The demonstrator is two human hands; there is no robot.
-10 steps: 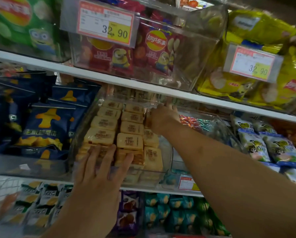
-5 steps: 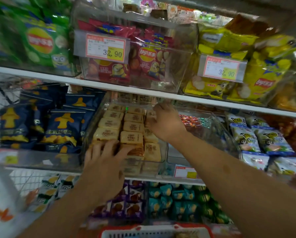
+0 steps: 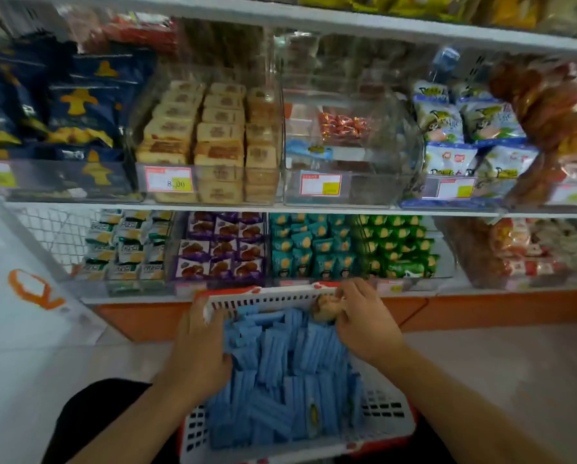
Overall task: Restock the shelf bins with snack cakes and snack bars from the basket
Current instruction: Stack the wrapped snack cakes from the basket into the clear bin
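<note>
Filling the basket [image 3: 377, 410] almost to its rim, the blue snack bars [image 3: 280, 370] are heaped loosely, and one tan snack cake [image 3: 325, 306] is seen at the basket's far edge. The cake is pinched by the curled fingers of the right hand [image 3: 364, 324]; the left hand [image 3: 198, 353] is pressed into the bars at the basket's left side, fingers partly buried, so its grip cannot be told. Above the basket, the cake bin [image 3: 207, 182] is packed nearly full; the bin to its right [image 3: 350, 192] is sparsely stocked. Risk judged: bars could be spilled over the rim if a large handful is dragged out. One second earlier both hands were up in the cake bin; now both are down at the basket.
</note>
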